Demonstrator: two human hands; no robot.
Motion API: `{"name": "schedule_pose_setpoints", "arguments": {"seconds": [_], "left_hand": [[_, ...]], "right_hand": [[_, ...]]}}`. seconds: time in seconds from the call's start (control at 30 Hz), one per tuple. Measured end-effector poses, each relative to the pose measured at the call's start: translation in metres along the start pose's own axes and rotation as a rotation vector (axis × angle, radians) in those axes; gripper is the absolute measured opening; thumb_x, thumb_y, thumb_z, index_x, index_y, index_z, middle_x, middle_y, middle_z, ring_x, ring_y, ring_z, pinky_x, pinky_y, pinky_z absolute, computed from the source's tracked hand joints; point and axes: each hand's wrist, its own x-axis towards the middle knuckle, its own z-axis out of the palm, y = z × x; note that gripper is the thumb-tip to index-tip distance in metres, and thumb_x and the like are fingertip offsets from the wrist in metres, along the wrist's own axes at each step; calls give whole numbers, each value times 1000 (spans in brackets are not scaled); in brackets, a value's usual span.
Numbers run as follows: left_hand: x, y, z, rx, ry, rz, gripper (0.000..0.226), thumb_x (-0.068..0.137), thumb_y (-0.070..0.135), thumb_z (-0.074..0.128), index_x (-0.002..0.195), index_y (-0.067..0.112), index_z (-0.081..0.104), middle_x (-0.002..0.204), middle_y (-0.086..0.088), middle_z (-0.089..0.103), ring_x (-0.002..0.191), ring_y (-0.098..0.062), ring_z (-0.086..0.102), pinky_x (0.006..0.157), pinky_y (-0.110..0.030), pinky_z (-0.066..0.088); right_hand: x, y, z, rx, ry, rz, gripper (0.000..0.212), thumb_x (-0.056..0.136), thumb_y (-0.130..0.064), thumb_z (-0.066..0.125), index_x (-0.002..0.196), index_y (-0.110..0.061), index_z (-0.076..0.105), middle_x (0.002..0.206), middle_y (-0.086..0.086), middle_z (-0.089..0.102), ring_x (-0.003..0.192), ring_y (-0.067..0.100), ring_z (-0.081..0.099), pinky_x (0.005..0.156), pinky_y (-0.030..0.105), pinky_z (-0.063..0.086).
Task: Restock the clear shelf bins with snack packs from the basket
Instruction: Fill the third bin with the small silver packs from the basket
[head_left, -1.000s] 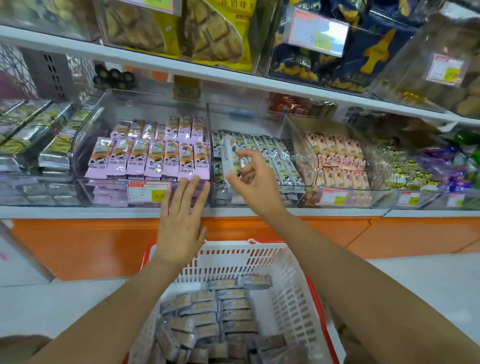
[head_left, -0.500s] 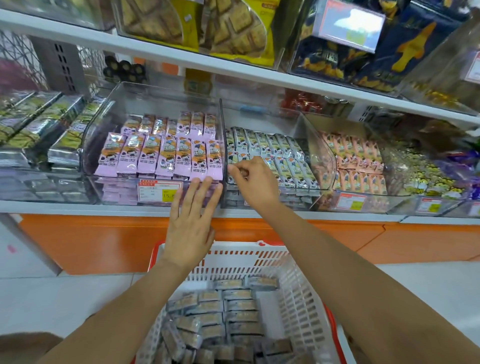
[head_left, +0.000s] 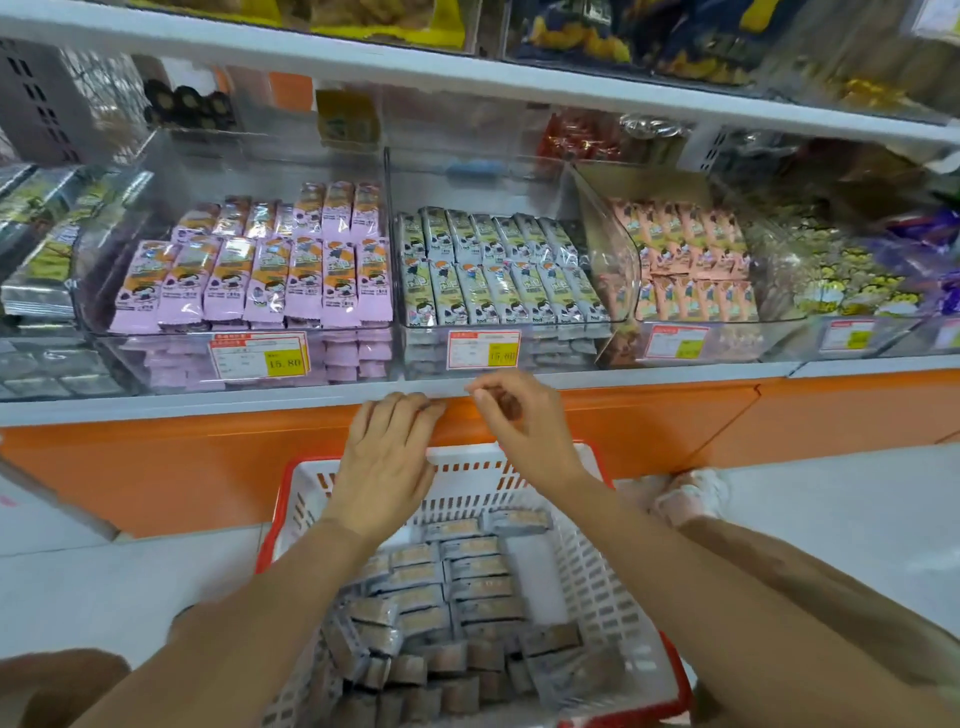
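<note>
Snack packs, small grey-silver foil (head_left: 467, 587): lying in rough rows and a loose heap inside the white slotted plastic basket with a red rim (head_left: 597, 566); none in either hand.
Basket position: on the floor below the front edge of the white shelf board (head_left: 675, 371), just in front of the orange base panel (head_left: 156, 467); both forearms cross above it.
Middle bin, clear plastic (head_left: 561, 349): at the shelf's front edge, centre. It holds grey-green cartoon-printed packs (head_left: 498, 270) in two rows, with more layers beneath. A red-and-yellow price label (head_left: 483, 349) is on its front wall.
Left bin, clear plastic (head_left: 156, 358): just beside the middle bin, at the same front edge. It holds pink packs (head_left: 270, 275) in two rows and has its own price label (head_left: 257, 356).
Right bin, clear plastic (head_left: 753, 340): on the other side of the middle bin; holds peach packs (head_left: 691, 260).
Left hand (head_left: 387, 457): back up, at the shelf's front edge below the seam between left and middle bins. Fingers are curled under with the tips out of sight, and nothing is seen in them.
Right hand (head_left: 524, 426): just beside the left hand, below the middle bin's price label. Fingers are loosely curled, thumb and forefinger a narrow gap apart, holding nothing.
Pale shoe (head_left: 691, 493): on the floor, right of the basket's far corner.
</note>
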Motion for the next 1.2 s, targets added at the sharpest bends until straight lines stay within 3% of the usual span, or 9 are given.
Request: {"name": "schedule_pose_setpoints", "arguments": {"seconds": [0.1,0.23,0.37,0.47,0.6,0.7,0.8,1.07,1.2], "left_hand": [[-8,6,24,-11,-182,22,65,72,17,71,134,12,54,125,-9,54,117,-31,47,100,-45,35],[-19,9,51,29,-371,8,84,71,21,78,147,10,43,134,-14,52,125,-35,47,107,-52,38],[-28,2,78,97,-434,-29,96,67,25,79,151,5,36,138,-18,51,129,-38,45,116,-51,23],[-35,-4,94,114,-481,-34,101,65,28,83,151,4,35,143,-18,49,134,-37,42,118,-51,20],[-41,-8,110,100,-448,-10,95,64,21,80,148,2,40,142,-20,49,133,-38,39,117,-52,19],[-44,-8,118,86,-404,-22,78,75,22,59,148,2,40,141,-20,49,135,-38,35,117,-53,17],[-46,-7,125,73,-393,-49,69,82,23,36,148,3,40,142,-20,48,136,-38,35,117,-56,20],[-50,-7,133,60,-343,-47,68,85,23,35,150,4,37,147,-18,42,140,-36,30,118,-56,18],[-50,-6,131,47,-368,-63,67,86,25,34,151,4,36,147,-18,41,141,-36,29,119,-56,17]], "right_hand": [[-36,43,7,-15,-93,157,9,95,-14,61,94,-13,70,70,-18,55,60,5,51,59,13,35],[-78,96,17,-60,-283,383,12,97,-25,60,98,-18,69,75,-11,62,65,5,56,62,20,42],[-116,138,31,-128,-445,554,17,95,-30,62,97,-14,68,77,0,63,69,11,56,70,26,41],[-138,161,39,-205,-501,670,16,95,-35,63,102,-21,67,80,-6,63,69,3,54,60,14,38],[-154,187,55,-216,-500,850,20,94,-33,64,106,-17,64,84,-5,63,75,7,56,56,8,39],[-162,200,70,-179,-500,976,27,94,-29,64,115,-14,59,96,-2,61,85,12,57,72,24,45],[-170,212,81,-234,-530,1018,30,94,-29,63,119,-13,57,110,9,64,94,22,61,78,29,49],[-169,216,96,-203,-475,1102,35,87,-21,73,115,-10,55,97,7,57,82,18,53,60,23,38],[-162,212,99,-123,-469,1176,38,84,-18,76,115,-9,57,96,5,57,88,20,57,71,27,47]]}}
